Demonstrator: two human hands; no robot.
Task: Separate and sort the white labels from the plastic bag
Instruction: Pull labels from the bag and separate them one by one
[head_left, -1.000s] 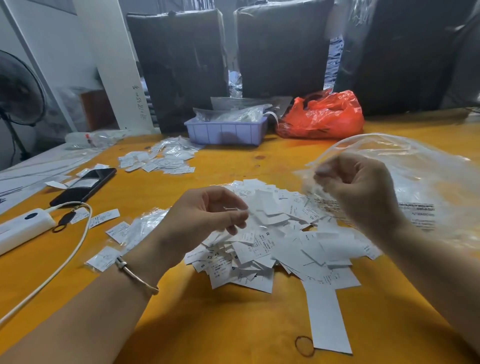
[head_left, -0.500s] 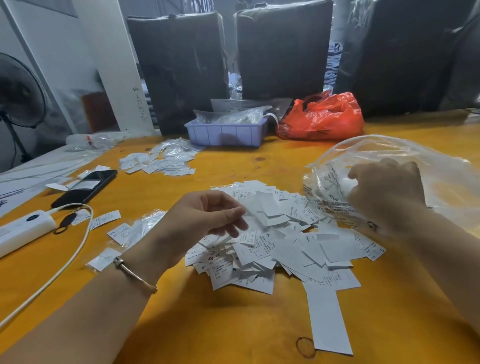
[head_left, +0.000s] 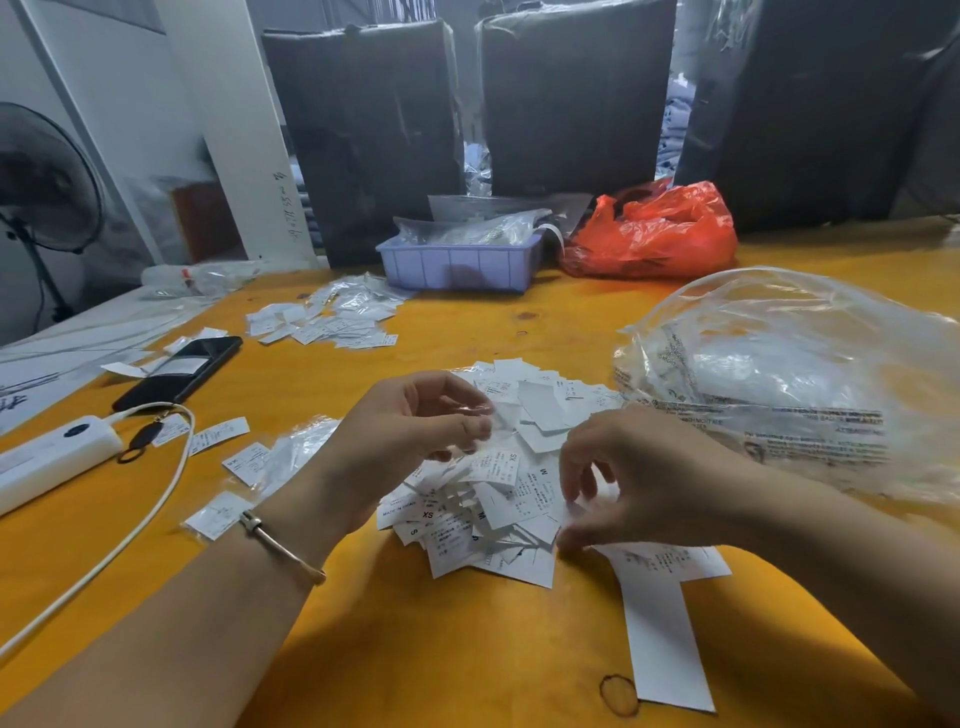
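Yellow desk (head_left: 467, 649): label pile (head_left: 498, 467) centre, clear plastic bag (head_left: 789, 374) at 3 o'clock, red bag (head_left: 654, 234) at 12. Left hand (head_left: 410, 436) pinches a label; right hand (head_left: 639, 478) curled, fingertips on pile, grip unclear.

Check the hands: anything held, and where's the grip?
Left hand pinches a small clear item, too blurred to name. Right hand reaches into the label pile; grip unclear.

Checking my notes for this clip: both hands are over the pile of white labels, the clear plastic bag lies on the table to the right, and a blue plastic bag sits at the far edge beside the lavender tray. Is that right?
Not quite: the head view shows the far bag is red-orange, not blue. The rest holds: left hand and right hand over the label pile, clear plastic bag to the right, lavender tray beside the red-orange bag.
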